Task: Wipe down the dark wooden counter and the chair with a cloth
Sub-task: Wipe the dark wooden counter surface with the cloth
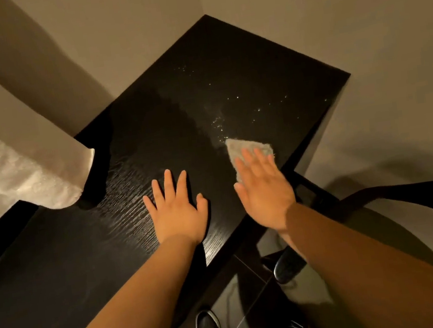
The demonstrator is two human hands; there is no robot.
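**As One Palm Braces, the Other Presses the Cloth**

While the left hand (pixel 177 211) lies flat on the dark wooden counter (pixel 199 88) with its fingers spread and straight, holding nothing, the right hand (pixel 265 190) at its 3 o'clock presses straight, released fingers onto a pale cloth (pixel 238 148). That cloth lies on the counter near its right edge, its tip poking out at the fingers' 11 o'clock. Droplets (pixel 218 124) glint at the cloth's 12 o'clock. A dark chair (pixel 408 192) stands at the frame's 4 o'clock, a pale textured cylinder (pixel 16 169) at 9 o'clock.
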